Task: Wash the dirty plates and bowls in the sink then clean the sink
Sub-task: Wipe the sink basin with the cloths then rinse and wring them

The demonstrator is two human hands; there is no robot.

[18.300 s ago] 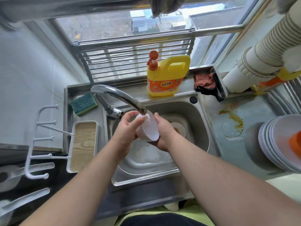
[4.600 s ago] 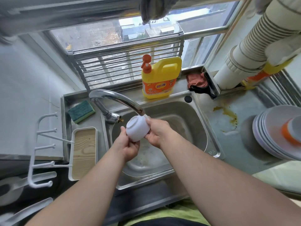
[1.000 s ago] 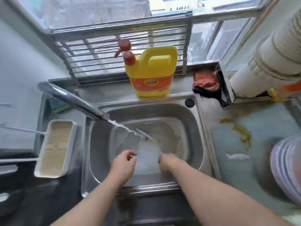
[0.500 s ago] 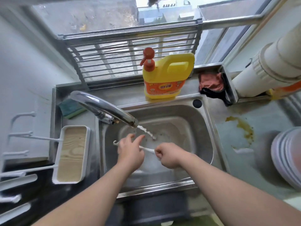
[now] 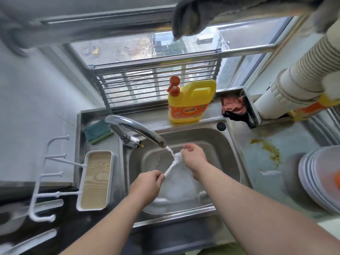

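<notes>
A white plastic spoon (image 5: pixel 172 166) is pinched at its near end by the left hand (image 5: pixel 147 183) and rubbed at its far end by the curled right hand (image 5: pixel 193 157) under the tap water (image 5: pixel 169 150), while washed white plates (image 5: pixel 312 173) are stacked on the right, so the shiny steel sink (image 5: pixel 233 153) seems left to be cleaned.

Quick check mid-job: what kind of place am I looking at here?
Most likely a home kitchen: a steel sink with a running faucet, a dish soap jug by the window, and stacked plates alongside.
</notes>
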